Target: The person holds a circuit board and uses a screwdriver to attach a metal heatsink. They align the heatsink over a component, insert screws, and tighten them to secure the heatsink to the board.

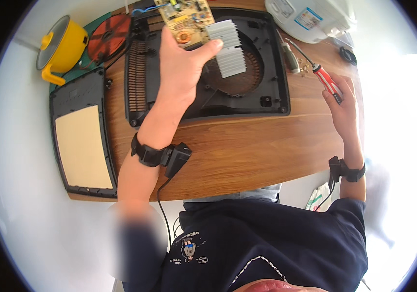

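Observation:
My left hand (181,65) grips a circuit board (189,19) by its near edge, the thumb lying against a finned silver heat sink (229,48) attached to it. Board and heat sink are over a black plastic housing (208,104) with a round vent and slotted grilles. Blue wires (145,9) run off the board's left side. At the right, my right hand (342,97) is closed round the red and black handle of a screwdriver (326,80), its shaft pointing up and left. The fingers of my left hand beneath the board are hidden.
Left of the housing lies a black panel (84,146) with a cream sheet. Behind it are a red coil disc (108,39) and a yellow pot (65,48). A grey-handled tool (290,58), small screws (304,68) and a white tub (310,19) are at the back right.

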Action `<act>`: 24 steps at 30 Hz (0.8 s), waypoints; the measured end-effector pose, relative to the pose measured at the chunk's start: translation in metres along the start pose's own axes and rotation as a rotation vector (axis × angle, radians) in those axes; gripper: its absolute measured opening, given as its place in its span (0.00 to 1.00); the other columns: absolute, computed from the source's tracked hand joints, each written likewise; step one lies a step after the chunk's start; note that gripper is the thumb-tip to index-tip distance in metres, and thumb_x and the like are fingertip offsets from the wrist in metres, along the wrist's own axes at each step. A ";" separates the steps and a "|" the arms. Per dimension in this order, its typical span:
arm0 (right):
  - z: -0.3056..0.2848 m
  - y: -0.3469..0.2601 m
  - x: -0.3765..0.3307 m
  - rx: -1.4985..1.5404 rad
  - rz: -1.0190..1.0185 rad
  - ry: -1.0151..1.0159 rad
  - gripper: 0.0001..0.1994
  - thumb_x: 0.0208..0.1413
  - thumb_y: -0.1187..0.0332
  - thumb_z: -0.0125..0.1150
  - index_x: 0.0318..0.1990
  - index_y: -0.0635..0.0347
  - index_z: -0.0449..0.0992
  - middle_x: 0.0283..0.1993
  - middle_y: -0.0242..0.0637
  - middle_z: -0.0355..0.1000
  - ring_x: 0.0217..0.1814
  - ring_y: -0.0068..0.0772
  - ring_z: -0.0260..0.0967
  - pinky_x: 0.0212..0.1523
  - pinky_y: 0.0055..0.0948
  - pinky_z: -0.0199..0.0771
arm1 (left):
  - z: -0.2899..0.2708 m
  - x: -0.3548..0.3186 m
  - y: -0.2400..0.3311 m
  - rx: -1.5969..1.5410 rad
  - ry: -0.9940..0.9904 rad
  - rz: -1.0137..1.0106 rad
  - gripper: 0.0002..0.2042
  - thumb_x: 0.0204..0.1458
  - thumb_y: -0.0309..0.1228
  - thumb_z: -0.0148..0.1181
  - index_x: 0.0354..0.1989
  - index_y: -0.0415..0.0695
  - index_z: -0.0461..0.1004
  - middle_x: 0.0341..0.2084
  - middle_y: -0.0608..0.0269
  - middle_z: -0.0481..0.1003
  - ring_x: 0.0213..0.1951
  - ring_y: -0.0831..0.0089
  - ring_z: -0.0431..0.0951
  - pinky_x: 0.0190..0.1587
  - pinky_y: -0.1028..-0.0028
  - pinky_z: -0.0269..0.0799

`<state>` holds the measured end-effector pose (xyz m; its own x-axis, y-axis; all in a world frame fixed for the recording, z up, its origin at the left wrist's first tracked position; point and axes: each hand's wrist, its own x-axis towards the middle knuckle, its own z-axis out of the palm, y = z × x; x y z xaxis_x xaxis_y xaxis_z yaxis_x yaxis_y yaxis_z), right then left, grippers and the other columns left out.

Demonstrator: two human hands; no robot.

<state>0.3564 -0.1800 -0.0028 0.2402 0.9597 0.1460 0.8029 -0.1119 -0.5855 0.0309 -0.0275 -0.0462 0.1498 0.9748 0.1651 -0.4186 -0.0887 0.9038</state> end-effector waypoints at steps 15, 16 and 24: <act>-0.009 0.088 0.016 -0.259 0.070 0.030 0.21 0.61 0.71 0.66 0.61 0.58 0.76 0.51 0.43 0.70 0.54 0.41 0.72 0.57 0.35 0.72 | 0.008 0.002 0.005 0.049 0.019 -0.061 0.29 0.49 0.14 0.70 0.59 0.39 0.65 0.50 0.58 0.76 0.52 0.70 0.79 0.57 0.68 0.77; -0.008 0.087 0.018 -0.262 0.057 0.019 0.21 0.61 0.71 0.66 0.61 0.58 0.76 0.51 0.43 0.70 0.54 0.41 0.72 0.57 0.35 0.72 | 0.008 0.002 0.005 0.044 0.020 -0.061 0.29 0.49 0.14 0.70 0.59 0.39 0.65 0.50 0.58 0.76 0.52 0.70 0.79 0.57 0.68 0.77; -0.016 0.077 0.022 -0.451 0.014 0.009 0.21 0.61 0.74 0.65 0.62 0.56 0.76 0.51 0.43 0.68 0.50 0.46 0.73 0.52 0.39 0.74 | 0.008 0.001 0.003 0.048 -0.007 -0.037 0.29 0.49 0.14 0.70 0.59 0.40 0.65 0.50 0.58 0.76 0.51 0.70 0.80 0.56 0.69 0.77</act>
<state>0.4319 -0.1717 -0.0320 0.2559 0.9553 0.1484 0.9566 -0.2281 -0.1813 0.0370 -0.0283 -0.0399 0.1704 0.9763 0.1333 -0.3696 -0.0621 0.9271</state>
